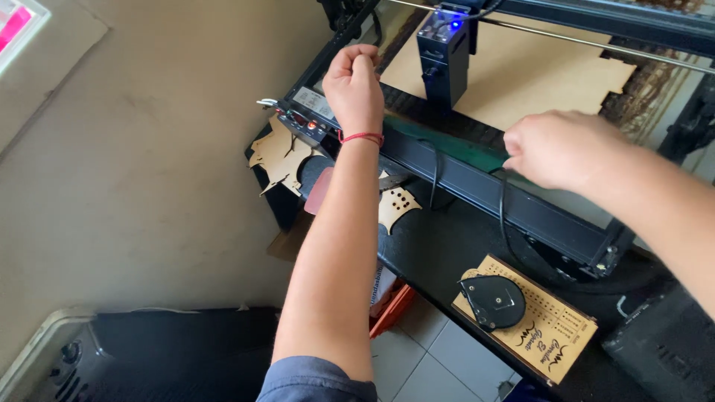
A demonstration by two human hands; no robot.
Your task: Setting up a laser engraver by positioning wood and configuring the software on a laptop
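My left hand, with a red string on the wrist, is curled over the left rail of a black laser cutter frame, its fingers closed on the frame's edge near the control panel. My right hand reaches over the front rail, fingers bent down at the edge of the light wooden sheet on the machine's bed. What the right fingers touch is hidden. The black laser head, with a blue light on top, stands over the sheet between my hands.
Cut wooden pieces lie at the table's left corner by the beige wall. A wooden box with a black device rests on the black table's front edge. An orange box sits below, on a tiled floor. A black cable hangs over the rail.
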